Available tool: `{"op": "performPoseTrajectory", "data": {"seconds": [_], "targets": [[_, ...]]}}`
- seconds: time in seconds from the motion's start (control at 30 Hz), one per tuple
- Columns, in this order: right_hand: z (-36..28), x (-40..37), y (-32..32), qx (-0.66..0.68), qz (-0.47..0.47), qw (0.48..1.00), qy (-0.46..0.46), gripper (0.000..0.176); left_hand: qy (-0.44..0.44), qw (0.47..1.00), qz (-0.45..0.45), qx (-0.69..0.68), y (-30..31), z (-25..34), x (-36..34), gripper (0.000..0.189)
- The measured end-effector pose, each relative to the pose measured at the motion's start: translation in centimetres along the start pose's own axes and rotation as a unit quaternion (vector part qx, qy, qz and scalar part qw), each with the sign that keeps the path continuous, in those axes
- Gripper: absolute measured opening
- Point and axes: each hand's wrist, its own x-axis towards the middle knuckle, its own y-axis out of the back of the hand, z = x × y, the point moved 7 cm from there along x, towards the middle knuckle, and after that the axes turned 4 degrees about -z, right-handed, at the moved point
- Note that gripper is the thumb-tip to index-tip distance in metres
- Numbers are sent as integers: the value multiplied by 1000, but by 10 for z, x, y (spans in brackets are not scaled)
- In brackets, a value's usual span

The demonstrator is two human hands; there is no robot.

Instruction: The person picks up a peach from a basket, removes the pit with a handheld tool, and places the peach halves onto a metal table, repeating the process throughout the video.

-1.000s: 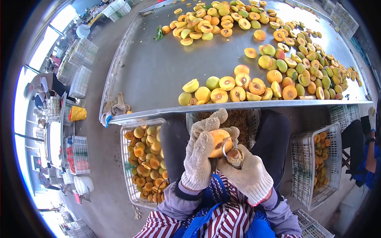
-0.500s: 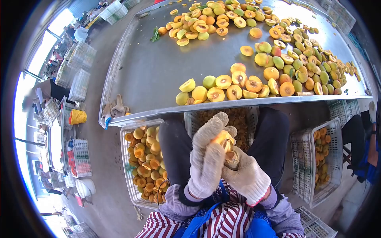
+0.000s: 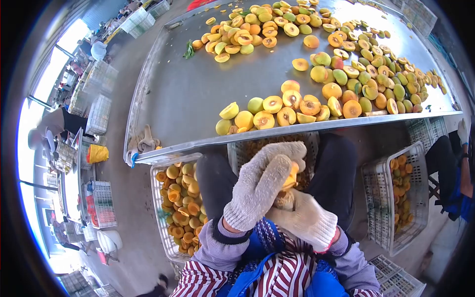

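One fruit piece (image 3: 291, 179), at the table (image 3: 193, 94)'s six o'clock, is now covered further by our left hand (image 3: 267, 178), clamped on it, while our right hand (image 3: 308, 218) curls at its five o'clock, hold hidden, so handling seems unfinished.

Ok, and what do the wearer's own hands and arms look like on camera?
The left hand wears a greyish, soiled-looking knitted glove; the right hand wears an off-white one with a reddish cuff edge. Pale purple, finely striped sleeves cover the forearms, with dark bands near the wrists. Maroon-and-white striped cloth shows beyond them.
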Motion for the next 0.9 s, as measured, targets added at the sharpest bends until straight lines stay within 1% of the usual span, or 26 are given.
{"op": "performPoseTrajectory", "data": {"seconds": [0.03, 0.07, 0.1, 0.13, 0.2, 0.23, 0.3, 0.33, 0.37, 0.4, 0.43, 0.47, 0.53, 0.57, 0.6, 0.63, 0.67, 0.7, 0.73, 0.77, 0.8, 0.87, 0.9], "targets": [[-13, 4, 3, -50, 66, 990, 115, 25, 27, 998, 30, -51, 1, -4, -3, 44], [-34, 0, 6, -101, 131, 959, 230, 26, 51, 992, 60, -100, 3, -8, -4, 39], [-17, -9, 9, -26, 67, 996, 58, 26, 79, 985, 47, -145, 5, -15, -5, 40], [-21, -14, 14, -26, 66, 996, 57, 26, 80, 985, 48, -145, 5, -15, -6, 40], [-10, -17, 6, 92, -44, 994, -41, 25, 80, 978, 62, -183, 5, -17, -7, 55], [-9, -15, 6, 88, -20, 996, -12, 25, 80, 978, 61, -182, 5, -19, -7, 55], [-9, -15, 3, 92, -33, 995, -26, 25, 15, 999, 44, -26, 6, -14, -6, 52], [-8, -16, 1, 95, -45, 994, -42, 25, 15, 999, 44, -27, 7, -13, -7, 52], [-6, -16, 2, 94, -45, 994, -42, 25, 34, 997, 23, -65, 6, -15, -8, 45], [-2, -15, -2, 143, -83, 985, -49, 24, 53, 993, 3, -103, 4, -17, -9, 38], [2, -16, -6, 191, -121, 972, -54, 23, 53, 989, 6, -138, 3, -18, -11, 36], [4, -16, -6, 191, -122, 973, -55, 23, 53, 989, 6, -138, 3, -18, -11, 36], [2, -17, -10, 251, -163, 954, -15, 19, -1, 998, 4, -69, 2, -10, -12, 31], [6, -16, -9, 250, -163, 954, -17, 19, -24, 998, -17, -48, 2, -5, -12, 27], [9, -17, -12, 289, -201, 936, -21, 17, -24, 998, -16, -48, 4, -6, -10, 27], [10, -19, -16, 327, -237, 914, -24, 16, -52, 997, -48, -38, 2, -4, -9, 27], [11, -19, -17, 327, -237, 915, -25, 16, -80, 993, -79, -28, -1, -1, -9, 26], [10, -18, -19, 327, -235, 915, -17, 15, -55, 992, -98, -62, -3, -1, -9, 25], [9, -18, -21, 327, -234, 916, -9, 16, -55, 992, -96, -63, -4, -2, -11, 25], [8, -18, -22, 342, -233, 910, 11, 18, -60, 989, -90, -103, -5, -3, -12, 25], [12, -17, -19, 341, -233, 911, 11, 18, -65, 984, -86, -143, -5, -3, -12, 26], [24, -17, -17, 333, -303, 893, -28, 18, -76, 982, -86, -151, -7, -5, -13, 28], [27, -18, -18, 333, -302, 893, -30, 18, -86, 980, -86, -158, -8, -5, -13, 31]]}}
